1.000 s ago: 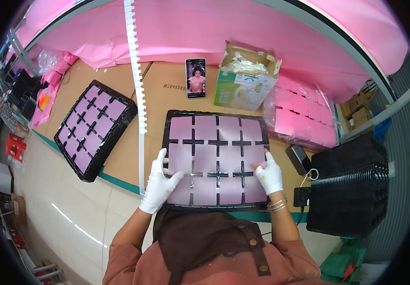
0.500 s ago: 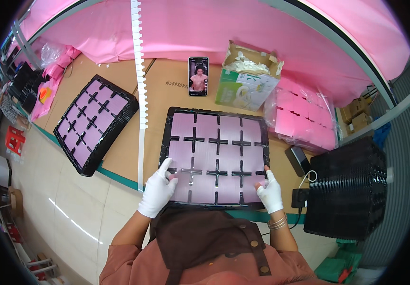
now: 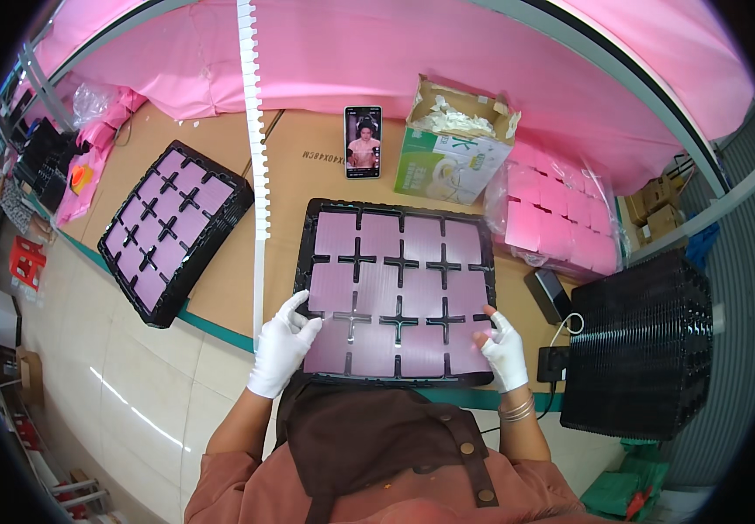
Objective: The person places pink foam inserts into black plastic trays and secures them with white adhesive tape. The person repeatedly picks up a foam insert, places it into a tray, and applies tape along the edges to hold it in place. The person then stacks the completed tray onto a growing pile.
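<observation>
A black plastic tray (image 3: 399, 379) lies flat at the table's front edge. Its several compartments, parted by raised black crosses, hold pale purple ribbed sheets (image 3: 377, 288). On the tray's left rim is my left hand (image 3: 280, 354) in a white glove, thumb and fingers apart. Opposite it, my right hand (image 3: 505, 354) is at the right rim, also white-gloved, with bare thumb and index fingertips spread. Neither hand is closed round anything visible. To the left, a second black tray (image 3: 242, 196) with similar purple sheets sits at an angle, overhanging the table edge.
Behind the tray stand a phone (image 3: 363, 144) with a lit screen and an open carton (image 3: 452, 166) of white scraps. Bagged pink sheets (image 3: 561, 214), a dark box-shaped device (image 3: 549, 295) and stacked black trays (image 3: 640, 349) fill the right. A notched white strip (image 3: 259, 201) crosses the table.
Both hands have shifted slightly outward from the purple sheets toward the tray's side rims. The trays have stayed in place.
</observation>
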The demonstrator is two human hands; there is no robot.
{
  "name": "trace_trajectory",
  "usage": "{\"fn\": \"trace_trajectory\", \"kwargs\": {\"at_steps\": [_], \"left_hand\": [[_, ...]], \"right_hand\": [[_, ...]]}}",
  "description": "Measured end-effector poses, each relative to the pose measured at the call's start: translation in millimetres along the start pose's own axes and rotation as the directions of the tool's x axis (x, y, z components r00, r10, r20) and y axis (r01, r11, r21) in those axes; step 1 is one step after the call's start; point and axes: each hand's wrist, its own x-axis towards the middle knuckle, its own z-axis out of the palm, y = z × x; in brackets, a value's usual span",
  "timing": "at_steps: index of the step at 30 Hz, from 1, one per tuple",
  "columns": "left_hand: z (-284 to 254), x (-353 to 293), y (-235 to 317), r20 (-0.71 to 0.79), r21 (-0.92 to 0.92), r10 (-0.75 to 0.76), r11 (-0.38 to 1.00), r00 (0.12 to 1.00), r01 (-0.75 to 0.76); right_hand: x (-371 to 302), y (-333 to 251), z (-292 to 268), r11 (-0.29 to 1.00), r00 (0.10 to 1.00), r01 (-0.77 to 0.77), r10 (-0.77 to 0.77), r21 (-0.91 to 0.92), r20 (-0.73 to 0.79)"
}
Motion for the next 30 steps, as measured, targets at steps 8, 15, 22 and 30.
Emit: {"fn": "trace_trajectory", "kwargs": {"at_steps": [8, 15, 22, 30], "left_hand": [[2.3, 6.4, 4.0, -0.071, -0.179, -0.027, 0.984, 0.997, 0.014], [4.6, 4.4, -12.3, -0.069, 0.052, 0.063, 0.997, 0.996, -0.059], [-2.1, -3.5, -10.6, -0.178, 0.301, 0.23, 0.938, 0.957, -0.17], [-14.8, 39.7, 24.5, -0.097, -0.154, 0.08, 0.984, 0.992, -0.094]], "right_hand": [[1.2, -10.7, 5.0, 0.988, 1.0, -0.005, 0.007, 0.152, -0.014], [-1.5, 2.3, 3.2, 0.973, 0.999, -0.025, 0.013, -0.228, -0.053], [-20.8, -27.1, -1.6, 0.679, 0.984, -0.073, -0.069, -0.731, -0.163], [28.3, -51.7, -26.1, 0.596, 0.887, 0.347, -0.459, -0.725, 0.048]]}}
